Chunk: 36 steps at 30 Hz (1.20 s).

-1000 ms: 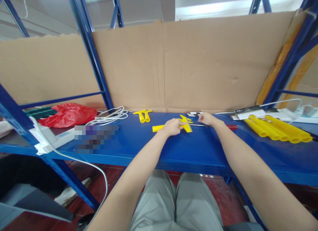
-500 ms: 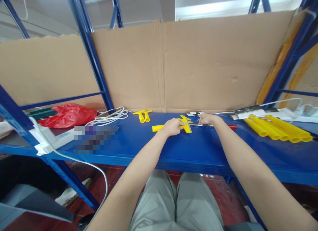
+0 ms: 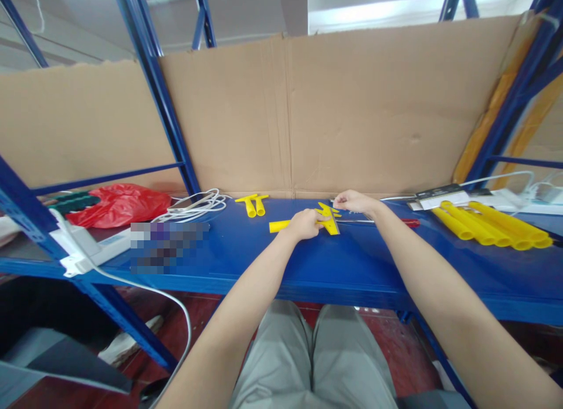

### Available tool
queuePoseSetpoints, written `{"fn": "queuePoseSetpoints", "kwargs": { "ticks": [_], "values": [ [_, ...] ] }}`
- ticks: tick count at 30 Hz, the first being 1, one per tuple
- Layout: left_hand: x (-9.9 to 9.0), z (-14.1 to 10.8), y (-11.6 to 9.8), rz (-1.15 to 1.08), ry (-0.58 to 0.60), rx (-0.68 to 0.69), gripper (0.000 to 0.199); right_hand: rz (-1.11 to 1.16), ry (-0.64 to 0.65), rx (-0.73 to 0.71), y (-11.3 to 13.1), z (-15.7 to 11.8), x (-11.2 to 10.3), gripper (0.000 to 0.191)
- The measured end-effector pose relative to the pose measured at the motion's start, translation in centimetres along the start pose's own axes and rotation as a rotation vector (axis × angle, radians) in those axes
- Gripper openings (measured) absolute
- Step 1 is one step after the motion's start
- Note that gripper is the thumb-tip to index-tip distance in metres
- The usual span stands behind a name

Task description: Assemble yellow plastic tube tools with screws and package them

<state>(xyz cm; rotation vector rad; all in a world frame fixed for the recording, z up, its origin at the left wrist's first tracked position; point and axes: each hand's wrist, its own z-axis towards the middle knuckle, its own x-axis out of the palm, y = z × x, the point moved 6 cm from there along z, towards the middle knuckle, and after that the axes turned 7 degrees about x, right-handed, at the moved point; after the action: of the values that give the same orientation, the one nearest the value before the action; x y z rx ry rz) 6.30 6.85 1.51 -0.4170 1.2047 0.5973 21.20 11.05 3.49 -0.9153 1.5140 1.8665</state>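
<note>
My left hand (image 3: pixel 303 225) is closed round a yellow scraper (image 3: pixel 278 227) with a tubular handle and a wide head edged in metal. It lies low over the blue table, its head to the right. Another yellow piece (image 3: pixel 326 208) shows just behind that head; whether they are joined I cannot tell. My right hand (image 3: pixel 355 203) is at the back, its fingertips pinched near small silvery bits; what they hold is too small to make out. Below it lies a screwdriver (image 3: pixel 410 222) with a red handle, its thin shaft pointing left toward the scraper.
Two yellow T-shaped pieces (image 3: pixel 255 205) stand at the back left. Several yellow tubes (image 3: pixel 488 227) lie at the right beside a flat box (image 3: pixel 440 197). Left are a coiled white cable (image 3: pixel 197 205), a red plastic bag (image 3: pixel 125 205) and a power strip (image 3: pixel 103 245). Cardboard (image 3: pixel 352 116) walls the back.
My right hand has moved left and slightly back, from above the screwdriver shaft to the small items behind the scraper head. The left hand stays on the scraper.
</note>
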Motion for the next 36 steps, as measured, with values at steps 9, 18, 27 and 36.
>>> {"fn": "queuePoseSetpoints", "kwargs": {
  "ticks": [9,18,27,36],
  "values": [
    [-0.1,0.0,-0.1,-0.020,-0.007,0.016,0.040,-0.098,0.036,-0.015,2.2,0.2,2.4,0.007],
    [0.0,-0.1,-0.2,-0.012,-0.016,0.016,0.041,-0.271,0.015,-0.004,2.8,-0.2,2.4,0.016],
    [0.0,0.0,-0.2,-0.051,-0.017,0.009,0.039,-0.229,0.029,0.051,2.6,0.0,2.5,0.013],
    [0.0,0.0,0.0,-0.047,-0.021,-0.002,0.040,-0.072,-0.029,0.179,1.9,0.2,2.7,0.011]
  ]
}}
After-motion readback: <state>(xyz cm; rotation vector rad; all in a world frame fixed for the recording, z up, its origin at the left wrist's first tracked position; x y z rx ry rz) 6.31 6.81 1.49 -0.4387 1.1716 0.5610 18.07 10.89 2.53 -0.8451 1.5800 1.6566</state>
